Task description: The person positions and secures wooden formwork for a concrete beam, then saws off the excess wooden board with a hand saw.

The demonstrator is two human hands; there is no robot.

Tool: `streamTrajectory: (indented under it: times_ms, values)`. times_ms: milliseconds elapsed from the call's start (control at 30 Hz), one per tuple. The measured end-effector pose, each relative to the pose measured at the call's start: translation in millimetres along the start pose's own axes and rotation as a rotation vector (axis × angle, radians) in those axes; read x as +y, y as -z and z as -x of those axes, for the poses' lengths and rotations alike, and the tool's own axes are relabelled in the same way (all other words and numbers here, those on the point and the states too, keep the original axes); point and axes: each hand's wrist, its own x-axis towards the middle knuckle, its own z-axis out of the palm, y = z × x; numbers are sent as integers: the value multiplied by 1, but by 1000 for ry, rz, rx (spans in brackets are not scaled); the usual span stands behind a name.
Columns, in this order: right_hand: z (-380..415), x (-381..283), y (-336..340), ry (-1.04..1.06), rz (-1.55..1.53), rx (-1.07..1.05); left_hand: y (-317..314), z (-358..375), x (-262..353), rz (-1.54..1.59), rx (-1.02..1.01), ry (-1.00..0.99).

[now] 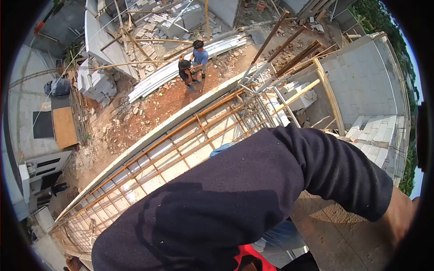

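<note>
A dark sleeved arm (217,203), which I take as my left, stretches across the view from lower left and bends toward the right edge. Past its cuff, my left hand (402,212) shows only partly at the dark rim, its fingers hidden. Closest to it lies a rough concrete surface (337,221), with the hand's edge overlapping it. Under the arm, some blue denim (282,237) and a bright red piece of cloth (257,257) show. My right hand is out of sight. Behind the sleeve runs a long cage of rusty rebar (199,122).
Far below, two people (192,65) stand on reddish soil beside long white pipes (149,86). A narrow concrete wall edge (149,144) borders the rebar. Upright rusty posts (285,43), grey block walls (361,81) and stacked blocks (97,81) surround the spot.
</note>
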Motion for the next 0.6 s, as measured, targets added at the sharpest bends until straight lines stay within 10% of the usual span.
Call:
streamTrajectory:
  times_ms: [367,600]
  values:
    - [-14,8,17,-37,64,-213,7,3,-10,-49,34,35]
    - [15,17,-39,-179,21,-739,58,31,-58,-163,163,151]
